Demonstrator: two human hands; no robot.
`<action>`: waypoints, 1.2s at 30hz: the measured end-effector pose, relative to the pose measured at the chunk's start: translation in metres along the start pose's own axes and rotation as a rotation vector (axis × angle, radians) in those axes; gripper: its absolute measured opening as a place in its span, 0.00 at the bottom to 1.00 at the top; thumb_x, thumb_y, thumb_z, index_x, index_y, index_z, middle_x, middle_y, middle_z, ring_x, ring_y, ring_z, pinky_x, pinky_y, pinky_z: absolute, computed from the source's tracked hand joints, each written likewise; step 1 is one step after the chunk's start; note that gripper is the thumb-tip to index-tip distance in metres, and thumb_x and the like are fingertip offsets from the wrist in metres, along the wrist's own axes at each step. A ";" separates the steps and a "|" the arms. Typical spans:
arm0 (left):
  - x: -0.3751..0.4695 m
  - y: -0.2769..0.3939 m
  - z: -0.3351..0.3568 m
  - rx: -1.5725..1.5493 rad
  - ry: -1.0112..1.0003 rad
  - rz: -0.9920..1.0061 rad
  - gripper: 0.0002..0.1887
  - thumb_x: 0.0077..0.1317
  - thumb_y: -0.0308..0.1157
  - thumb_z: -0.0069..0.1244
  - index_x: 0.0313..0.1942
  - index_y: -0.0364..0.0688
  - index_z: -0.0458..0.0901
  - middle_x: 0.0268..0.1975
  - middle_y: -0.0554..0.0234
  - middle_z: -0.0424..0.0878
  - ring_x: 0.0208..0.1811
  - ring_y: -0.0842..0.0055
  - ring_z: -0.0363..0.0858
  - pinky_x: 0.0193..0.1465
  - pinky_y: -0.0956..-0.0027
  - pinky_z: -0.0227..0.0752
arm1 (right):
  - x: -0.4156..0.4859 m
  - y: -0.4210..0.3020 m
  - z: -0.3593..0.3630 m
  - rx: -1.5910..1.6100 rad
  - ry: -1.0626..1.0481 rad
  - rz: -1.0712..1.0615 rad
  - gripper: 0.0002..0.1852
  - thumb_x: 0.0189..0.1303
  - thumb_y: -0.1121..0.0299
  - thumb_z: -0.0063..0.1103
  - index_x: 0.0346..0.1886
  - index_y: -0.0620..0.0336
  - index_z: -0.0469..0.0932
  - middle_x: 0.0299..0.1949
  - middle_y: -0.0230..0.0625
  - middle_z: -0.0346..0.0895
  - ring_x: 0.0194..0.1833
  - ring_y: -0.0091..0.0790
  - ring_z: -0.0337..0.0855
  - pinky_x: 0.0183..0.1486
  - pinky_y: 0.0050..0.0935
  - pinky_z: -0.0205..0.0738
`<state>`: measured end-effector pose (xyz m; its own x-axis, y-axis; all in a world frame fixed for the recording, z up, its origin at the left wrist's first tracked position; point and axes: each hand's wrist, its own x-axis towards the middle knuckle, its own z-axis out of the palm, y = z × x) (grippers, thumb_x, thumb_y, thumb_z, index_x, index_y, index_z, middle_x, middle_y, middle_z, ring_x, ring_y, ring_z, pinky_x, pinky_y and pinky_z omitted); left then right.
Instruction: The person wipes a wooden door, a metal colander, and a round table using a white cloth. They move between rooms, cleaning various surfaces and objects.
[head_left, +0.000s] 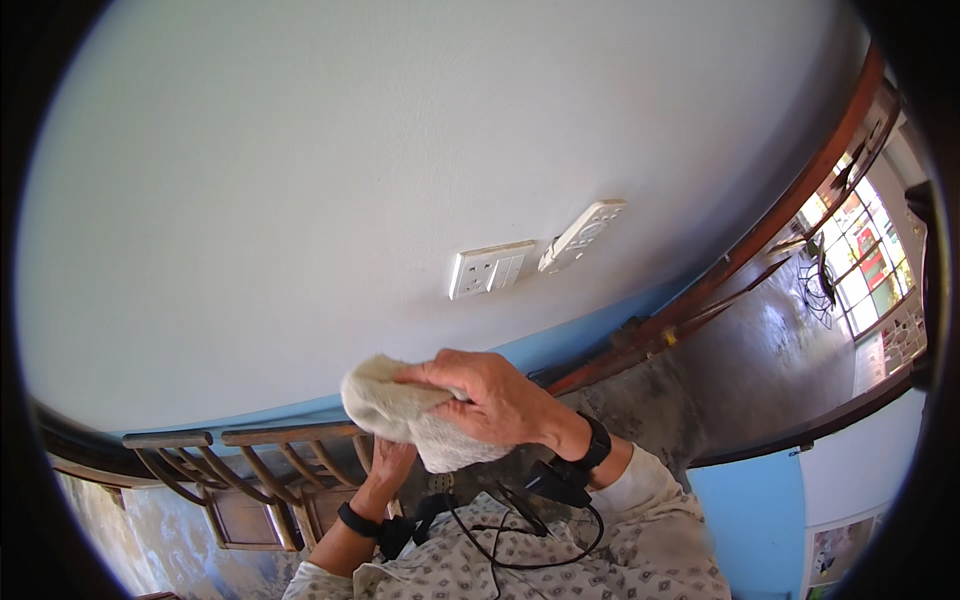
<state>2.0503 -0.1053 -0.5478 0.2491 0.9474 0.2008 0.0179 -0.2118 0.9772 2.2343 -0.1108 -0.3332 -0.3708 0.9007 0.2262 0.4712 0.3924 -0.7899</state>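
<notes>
My right hand (487, 397) grips a folded, off-white cloth (382, 401) between thumb and fingers, held in front of my chest. Behind the cloth's lower edge is my left hand (392, 456), its fingers hidden by the fabric, so its grip does not show. Beyond the cloth stands a pale wall (262, 225) with a light blue band (555, 334) along its lower part. Mounted on it are a white socket plate with switches (491, 270) and, to its right, a white remote control (585, 234) sitting at an angle.
Two wooden chairs (289, 435) stand against the wall at lower left. At right, a brown wooden door frame (817, 172) opens onto a room with a shiny floor (772, 352) and a barred window (870, 247). A black cable (525, 562) hangs across my patterned shirt.
</notes>
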 end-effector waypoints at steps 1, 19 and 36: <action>0.000 -0.005 -0.002 0.152 0.033 0.098 0.11 0.76 0.35 0.56 0.44 0.34 0.82 0.30 0.66 0.83 0.28 0.84 0.78 0.31 0.74 0.71 | -0.006 -0.002 -0.001 0.007 0.027 -0.025 0.24 0.60 0.78 0.67 0.63 0.61 0.83 0.43 0.41 0.85 0.40 0.34 0.85 0.42 0.34 0.80; 0.019 0.034 -0.006 0.120 -0.127 -0.278 0.10 0.75 0.34 0.56 0.42 0.33 0.83 0.29 0.67 0.83 0.29 0.83 0.78 0.32 0.74 0.72 | -0.079 0.100 0.037 -0.477 0.030 0.329 0.21 0.59 0.74 0.64 0.57 0.52 0.80 0.37 0.45 0.81 0.41 0.53 0.85 0.44 0.49 0.79; 0.145 0.172 -0.029 -0.525 -0.120 0.133 0.16 0.77 0.34 0.54 0.57 0.33 0.84 0.53 0.48 0.90 0.56 0.61 0.89 0.65 0.52 0.80 | -0.120 0.115 0.034 -0.373 0.038 0.376 0.18 0.60 0.71 0.62 0.55 0.55 0.82 0.43 0.49 0.85 0.45 0.58 0.85 0.46 0.52 0.80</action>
<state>2.0612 0.0027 -0.3481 0.3252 0.8804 0.3451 -0.4985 -0.1505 0.8537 2.3065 -0.1802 -0.4707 -0.0954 0.9954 -0.0074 0.8215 0.0745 -0.5654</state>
